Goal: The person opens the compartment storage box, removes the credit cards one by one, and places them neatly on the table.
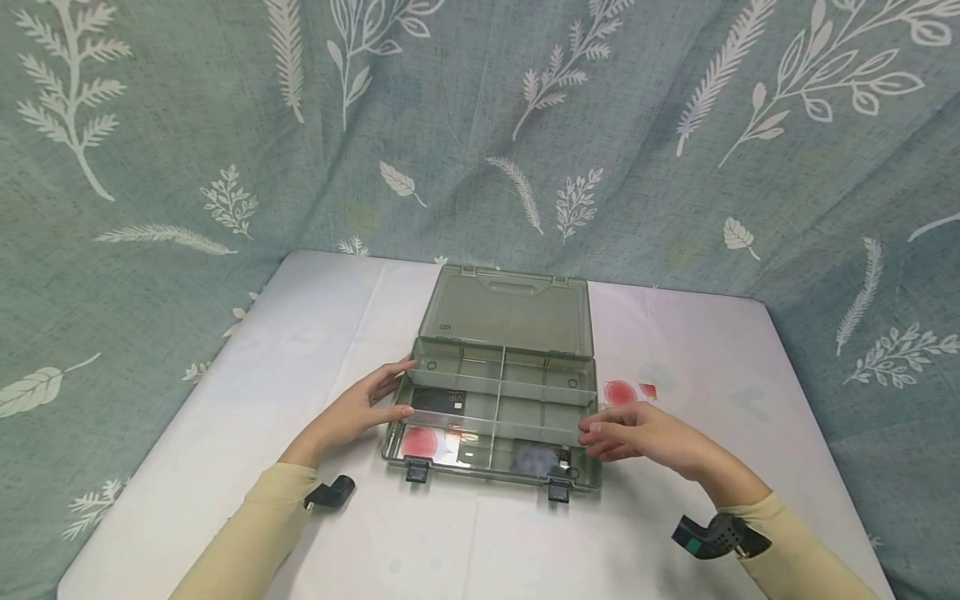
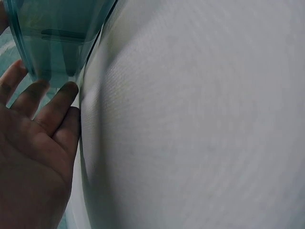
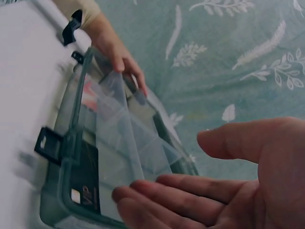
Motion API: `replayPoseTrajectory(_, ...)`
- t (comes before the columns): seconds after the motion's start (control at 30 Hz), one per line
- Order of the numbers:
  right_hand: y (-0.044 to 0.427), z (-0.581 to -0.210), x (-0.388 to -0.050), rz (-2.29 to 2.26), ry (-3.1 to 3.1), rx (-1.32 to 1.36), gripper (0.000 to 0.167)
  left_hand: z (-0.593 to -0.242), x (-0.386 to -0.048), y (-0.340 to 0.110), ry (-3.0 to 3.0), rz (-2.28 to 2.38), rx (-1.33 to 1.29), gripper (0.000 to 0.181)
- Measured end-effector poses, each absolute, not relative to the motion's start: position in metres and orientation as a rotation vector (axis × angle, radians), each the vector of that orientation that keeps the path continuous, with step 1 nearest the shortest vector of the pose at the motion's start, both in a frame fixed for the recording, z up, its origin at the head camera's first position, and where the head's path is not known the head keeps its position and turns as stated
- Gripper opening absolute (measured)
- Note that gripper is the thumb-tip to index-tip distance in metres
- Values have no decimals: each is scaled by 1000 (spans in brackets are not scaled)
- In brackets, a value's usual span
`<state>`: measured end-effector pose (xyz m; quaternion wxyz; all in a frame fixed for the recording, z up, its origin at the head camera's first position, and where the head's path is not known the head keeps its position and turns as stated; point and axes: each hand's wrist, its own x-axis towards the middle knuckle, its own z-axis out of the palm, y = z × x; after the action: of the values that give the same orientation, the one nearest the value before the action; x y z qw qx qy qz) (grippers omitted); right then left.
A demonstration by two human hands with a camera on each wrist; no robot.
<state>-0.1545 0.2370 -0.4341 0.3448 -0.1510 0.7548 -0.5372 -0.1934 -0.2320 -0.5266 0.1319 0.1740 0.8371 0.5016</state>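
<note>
A green transparent divided box [image 1: 465, 472] lies with its lid [image 1: 510, 315] laid back. The left hand [image 1: 358, 412] touches its left side, fingers extended, thumb at the edge; in the left wrist view the fingertips of this hand [image 2: 40, 138] meet the box wall [image 2: 59, 24]. At the right edge is the right hand [image 1: 652, 435], fingers extended and holding nothing visible. A black VIP card [image 1: 435, 401] lies in the middle-left compartment, a red-and-white card [image 1: 420, 442] front left, a dark card [image 1: 534, 457] front right, marked VIP [image 3: 88, 191] in the right wrist view.
On the white table [image 1: 480, 550], a red-and-white printed piece [image 1: 621, 392] lies right of the box, partly hidden by the right hand. Two black latches [image 1: 417, 471] stick out at the box's front. Leaf-patterned green cloth [image 1: 450, 125] hangs behind and at both sides.
</note>
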Motion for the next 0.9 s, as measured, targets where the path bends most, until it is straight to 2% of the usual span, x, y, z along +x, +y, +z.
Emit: replayPoseTrajectory(0.9, 211, -447, -144, -1371, 1734, -317, 73, -529, -194, -232, 2440, 1454, 503, 76)
